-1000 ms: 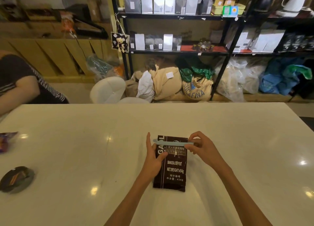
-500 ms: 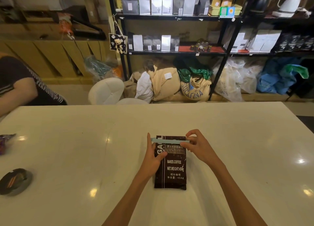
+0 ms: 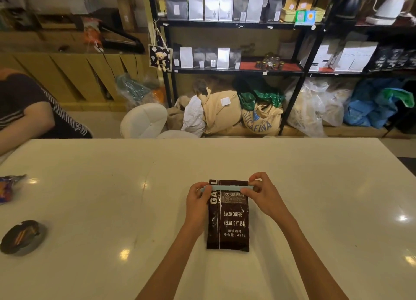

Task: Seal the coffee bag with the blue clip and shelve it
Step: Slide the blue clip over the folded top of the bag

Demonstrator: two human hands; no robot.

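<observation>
A dark brown coffee bag (image 3: 229,227) with white lettering lies flat on the white table (image 3: 90,209). A long pale blue clip (image 3: 226,188) runs across the bag near its top edge. My left hand (image 3: 198,201) pinches the clip's left end, its thumb on the bag's left side. My right hand (image 3: 262,195) pinches the clip's right end from above. Beyond the table stands the black shelf (image 3: 231,71) with rows of white and dark bags.
A person's arm in a dark striped sleeve (image 3: 33,110) rests at the table's far left. A dark round dish (image 3: 22,236) and a crumpled wrapper (image 3: 9,187) lie near the left edge. A white stool (image 3: 144,121) and sacks (image 3: 262,117) sit between table and shelf.
My left hand has moved up from the bag's side to grip the clip's left end. My right hand stays on the right end.
</observation>
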